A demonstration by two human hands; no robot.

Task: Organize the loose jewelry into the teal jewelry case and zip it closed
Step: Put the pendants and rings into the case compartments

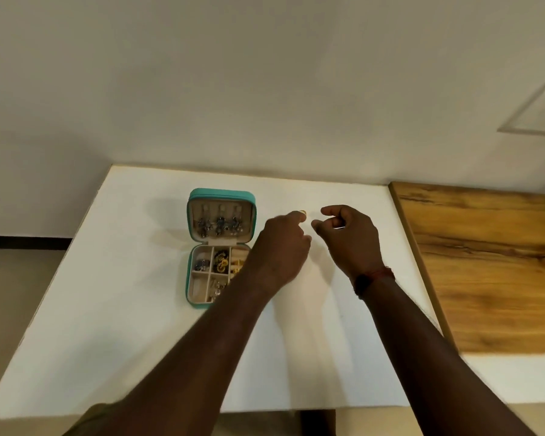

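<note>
The teal jewelry case [192, 234] lies open on the white table [123, 309], its lid standing up at the back. Three dark dangling earrings [220, 226] hang inside the lid. Several tray compartments below hold dark, gold and silver pieces [221, 262]. My left hand [280, 250] reaches across the case's right edge and pinches a small gold ring [302, 212] at its fingertips, just right of the lid. My right hand [351, 237] hovers close beside it, fingers loosely curled, thumb out, with nothing visible in it. My left forearm hides the tray's right compartments.
A wooden board [491, 265] covers the table's right side. The wall runs right behind the table's far edge. I wear a red-brown thread band [372, 278] on my right wrist.
</note>
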